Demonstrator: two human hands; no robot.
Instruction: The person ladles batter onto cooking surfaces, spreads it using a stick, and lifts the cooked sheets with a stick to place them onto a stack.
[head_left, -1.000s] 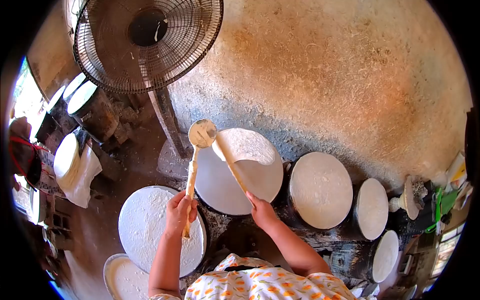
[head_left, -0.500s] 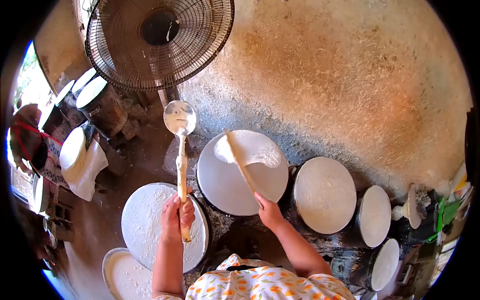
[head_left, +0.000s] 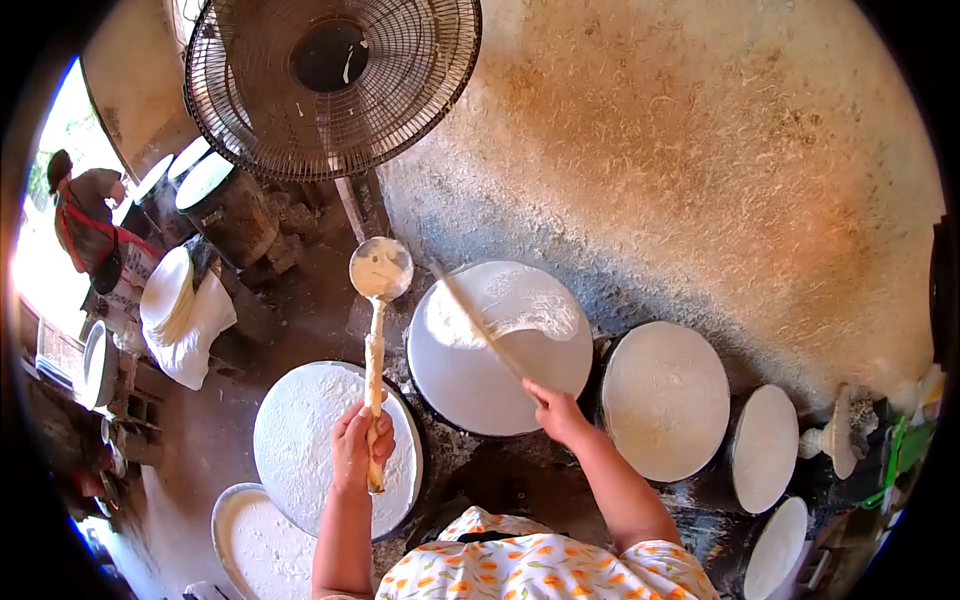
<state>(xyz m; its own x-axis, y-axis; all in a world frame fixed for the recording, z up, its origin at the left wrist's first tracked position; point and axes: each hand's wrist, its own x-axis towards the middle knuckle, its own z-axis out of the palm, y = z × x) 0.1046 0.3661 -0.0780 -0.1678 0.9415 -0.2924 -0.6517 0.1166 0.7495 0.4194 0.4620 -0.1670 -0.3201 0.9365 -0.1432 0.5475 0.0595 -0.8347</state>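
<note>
My left hand [head_left: 360, 445] is closed round the handle of a ladle [head_left: 375, 340], which stands nearly upright with its round, batter-smeared bowl toward the far side. Beneath that hand lies a large round drum top [head_left: 295, 430] covered in lumpy white. My right hand [head_left: 556, 412] grips the end of a thin wooden stick [head_left: 487, 335]. The stick slants up and left over a round pale griddle [head_left: 480, 385], where a curved streak of white batter [head_left: 545, 312] shows at the far side. Whether the stick touches the surface, I cannot tell.
A large fan [head_left: 333, 60] looms at the upper left. More round-topped drums [head_left: 667, 400] stand to the right, below a stained wall [head_left: 650, 170]. A basin of white mix [head_left: 265, 550] is at the lower left. At the far left, another person [head_left: 90, 210] is near other drums [head_left: 235, 215].
The view has shifted a little, moving most things right. The stick now lies at a flatter slant over the griddle. At the far left, the other person appears more upright.
</note>
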